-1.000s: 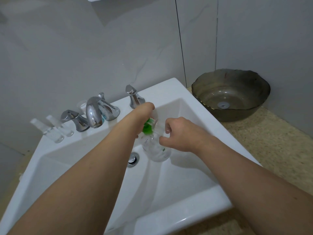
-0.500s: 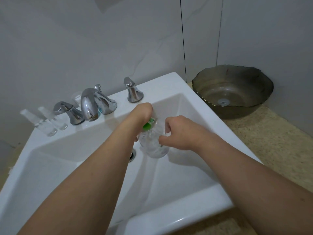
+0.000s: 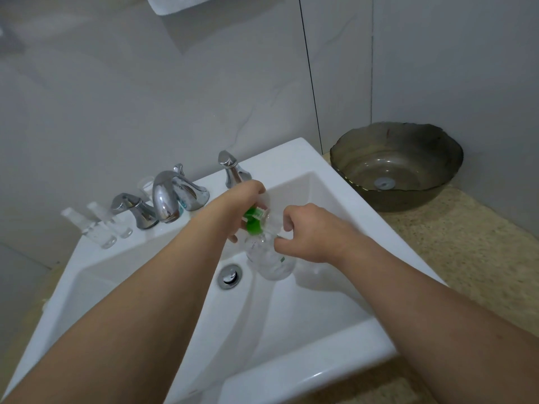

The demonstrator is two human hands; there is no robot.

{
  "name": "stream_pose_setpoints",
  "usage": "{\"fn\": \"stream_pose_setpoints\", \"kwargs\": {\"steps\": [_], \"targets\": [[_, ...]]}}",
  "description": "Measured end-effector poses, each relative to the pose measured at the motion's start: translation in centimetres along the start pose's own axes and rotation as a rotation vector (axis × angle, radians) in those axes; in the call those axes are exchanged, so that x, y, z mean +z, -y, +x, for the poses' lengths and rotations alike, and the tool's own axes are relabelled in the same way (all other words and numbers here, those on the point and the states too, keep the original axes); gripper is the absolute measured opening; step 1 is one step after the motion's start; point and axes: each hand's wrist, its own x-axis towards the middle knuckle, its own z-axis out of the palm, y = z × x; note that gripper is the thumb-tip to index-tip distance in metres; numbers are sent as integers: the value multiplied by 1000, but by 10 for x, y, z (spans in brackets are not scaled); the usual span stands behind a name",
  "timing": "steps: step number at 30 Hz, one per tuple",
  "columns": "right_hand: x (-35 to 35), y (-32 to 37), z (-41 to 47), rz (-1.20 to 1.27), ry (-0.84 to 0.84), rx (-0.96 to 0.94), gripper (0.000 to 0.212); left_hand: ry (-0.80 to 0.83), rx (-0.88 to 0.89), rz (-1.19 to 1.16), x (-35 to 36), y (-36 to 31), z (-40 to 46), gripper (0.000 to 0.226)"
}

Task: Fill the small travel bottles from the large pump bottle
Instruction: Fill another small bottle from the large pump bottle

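We see the clear round pump bottle (image 3: 269, 262) in the white square sink (image 3: 306, 383), beside the drain (image 3: 229, 276). Two small clear travel bottles (image 3: 97, 230) lie on its rim left of the chrome faucet (image 3: 166, 199). The dark glass bowl (image 3: 396, 166) sits on the speckled worktop (image 3: 466, 243) to the right.

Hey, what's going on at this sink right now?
A person is working over the white sink. The left hand grips the green pump top of a clear pump bottle held above the basin, while the right hand pinches something small at its neck. Two small clear travel bottles lie on the ledge left of the chrome faucet.
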Motion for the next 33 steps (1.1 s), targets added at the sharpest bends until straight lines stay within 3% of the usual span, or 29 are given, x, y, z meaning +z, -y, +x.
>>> {"fn": "stream_pose_setpoints", "kwargs": {"steps": [14, 19, 33], "targets": [[4, -2, 2, -5, 87, 81, 29, 41, -109, -99, 17, 11, 26, 66], [4, -2, 1, -1, 83, 85, 28, 46, -100, -118, 17, 12, 25, 53], [-1, 0, 0, 42, 39, 30, 28, 36, -49, -67, 4, 4, 8, 50]]}}
